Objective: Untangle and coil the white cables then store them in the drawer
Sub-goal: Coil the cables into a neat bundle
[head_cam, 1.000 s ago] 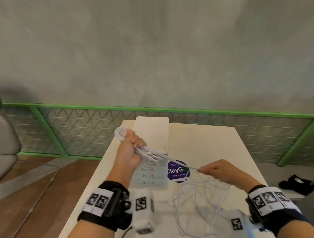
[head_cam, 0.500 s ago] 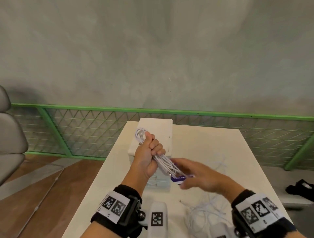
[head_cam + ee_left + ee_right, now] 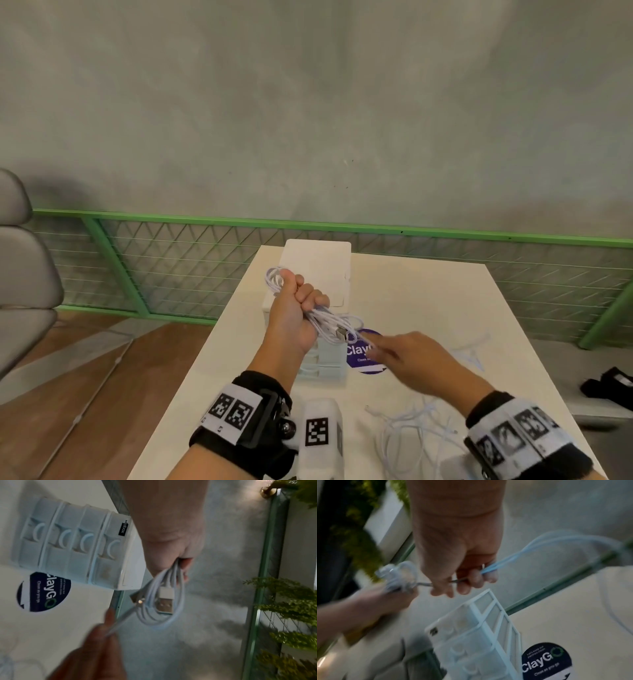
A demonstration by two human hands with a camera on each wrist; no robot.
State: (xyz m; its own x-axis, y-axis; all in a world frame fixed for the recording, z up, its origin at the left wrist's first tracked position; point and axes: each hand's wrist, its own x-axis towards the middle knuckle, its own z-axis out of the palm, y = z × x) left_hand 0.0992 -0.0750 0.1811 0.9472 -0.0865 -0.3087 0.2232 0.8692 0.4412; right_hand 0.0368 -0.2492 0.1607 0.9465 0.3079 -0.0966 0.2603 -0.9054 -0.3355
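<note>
My left hand (image 3: 301, 299) is raised over the white drawer unit (image 3: 317, 270) and grips a coiled white cable (image 3: 330, 322). Loops stick out on both sides of the fist. A USB plug (image 3: 165, 601) hangs among the lower loops. My right hand (image 3: 375, 346) is just right of the coil and pinches the free strand (image 3: 120, 623) that leads into it. In the right wrist view more cable (image 3: 539, 545) trails off from that hand (image 3: 458, 585). A loose tangle of white cables (image 3: 411, 428) lies on the table near my right wrist. All the drawers (image 3: 68, 545) are closed.
A round purple sticker (image 3: 359, 354) is on the cream table (image 3: 428, 301) right of the drawer unit. A green mesh railing (image 3: 171, 267) runs behind the table's far edge. A grey chair (image 3: 24, 274) stands at the left, and a black object (image 3: 609, 383) lies on the floor at the right.
My right hand, stretched out to the right a second ago, has come in toward the left hand with the strand. The left hand keeps the coil raised.
</note>
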